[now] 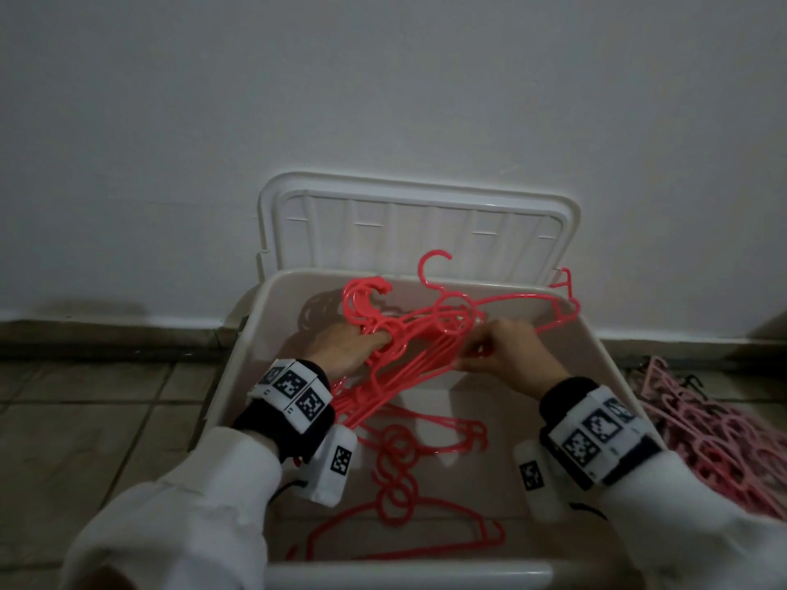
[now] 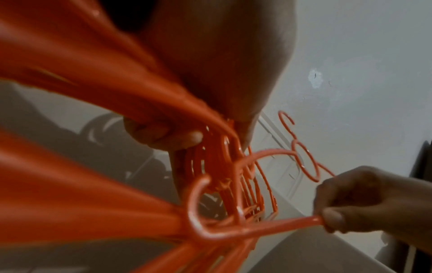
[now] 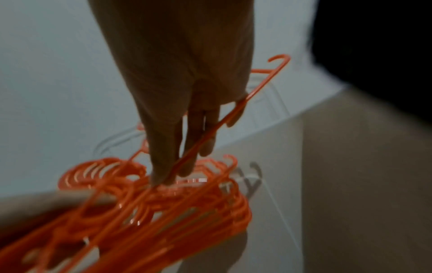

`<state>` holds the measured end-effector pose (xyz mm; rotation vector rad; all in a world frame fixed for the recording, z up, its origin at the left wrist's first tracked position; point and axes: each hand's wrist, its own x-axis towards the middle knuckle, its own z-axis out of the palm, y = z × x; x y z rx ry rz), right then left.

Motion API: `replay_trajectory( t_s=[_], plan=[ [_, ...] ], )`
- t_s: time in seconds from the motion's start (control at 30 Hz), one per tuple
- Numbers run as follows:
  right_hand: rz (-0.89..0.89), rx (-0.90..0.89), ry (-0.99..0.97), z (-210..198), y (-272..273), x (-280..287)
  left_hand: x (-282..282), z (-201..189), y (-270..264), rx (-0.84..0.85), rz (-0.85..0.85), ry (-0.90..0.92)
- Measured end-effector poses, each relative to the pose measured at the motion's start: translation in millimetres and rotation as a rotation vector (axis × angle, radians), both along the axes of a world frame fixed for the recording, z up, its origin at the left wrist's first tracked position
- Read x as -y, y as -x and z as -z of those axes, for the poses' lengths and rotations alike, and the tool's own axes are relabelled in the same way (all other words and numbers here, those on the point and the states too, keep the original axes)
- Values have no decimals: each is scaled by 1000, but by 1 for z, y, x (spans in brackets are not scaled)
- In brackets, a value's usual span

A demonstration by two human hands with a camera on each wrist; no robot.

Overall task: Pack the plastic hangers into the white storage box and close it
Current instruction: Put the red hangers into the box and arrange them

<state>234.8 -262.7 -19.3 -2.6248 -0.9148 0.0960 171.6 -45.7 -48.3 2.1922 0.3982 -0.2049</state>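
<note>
Left hand (image 1: 353, 349) curled round the necks of a bundle of red hangers (image 1: 409, 347), gripping them just below the hooks, inside the white storage box (image 1: 604, 359), toward its far left. Right hand (image 1: 506, 353) just beside it on the right, thumb and fingers pinching the thin bar of a single red hanger (image 1: 524, 298) at the edge of the bundle. Hands near each other, not touching.

In the left wrist view: fingers (image 2: 163, 134) wrapped about the gathered hangers (image 2: 224, 166), and opposite, the right hand (image 2: 364, 201) nipping one bar between thumb and forefinger. In the right wrist view: fingers (image 3: 168, 147) stretched down along a slim bar that runs off diagonally up to the right, the bundle (image 3: 182, 203) fanned below them.

Single hanger's hook standing up near the far rim, its right shoulder reaching over the far right corner of the box. Loose red hangers (image 1: 404, 474) lying flat on the box floor, near side, beneath the wrists. Lid (image 1: 417, 225) open, upright against the white wall (image 1: 383, 78) behind the box. Pile of pink hangers (image 1: 719, 436) on the tiled floor (image 1: 106, 410) just right of the box. White sleeves and black wrist bands with square printed markers on both arms.
</note>
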Motion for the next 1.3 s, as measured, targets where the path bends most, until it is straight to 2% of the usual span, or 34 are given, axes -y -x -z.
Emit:
replay_trajectory(
  t_s=[0.13,0.23,0.33,0.43,0.57,0.6,0.77,0.87,1.03,1.13,1.3],
  plan=[
    [-208,-175,-166,25,-4,-24,-2,3,-1,-12,4,106],
    [-277,-273,-214,37,-5,-35,-2,4,-3,-9,-6,125],
    [-298,-324,-247,41,-6,-33,-2,5,-1,-18,-2,47],
    [-266,-383,-272,40,-12,-18,-2,6,2,-23,-6,94],
    [-246,-374,-334,32,-19,-8,-1,3,1,-17,20,-36],
    [-264,-383,-328,31,-17,-11,-2,5,0,-19,20,-22],
    [-299,-351,-247,35,-17,-17,1,9,-2,16,-11,247],
    [-245,-213,-200,31,-29,0,2,8,-5,23,-25,306],
    [-398,-271,-145,35,-19,-13,3,11,-9,8,-18,380],
    [-426,-231,-150,39,-14,-29,3,11,-8,17,-8,456],
    [-375,-151,-120,48,-11,-34,6,8,-4,0,58,777]
  ],
)
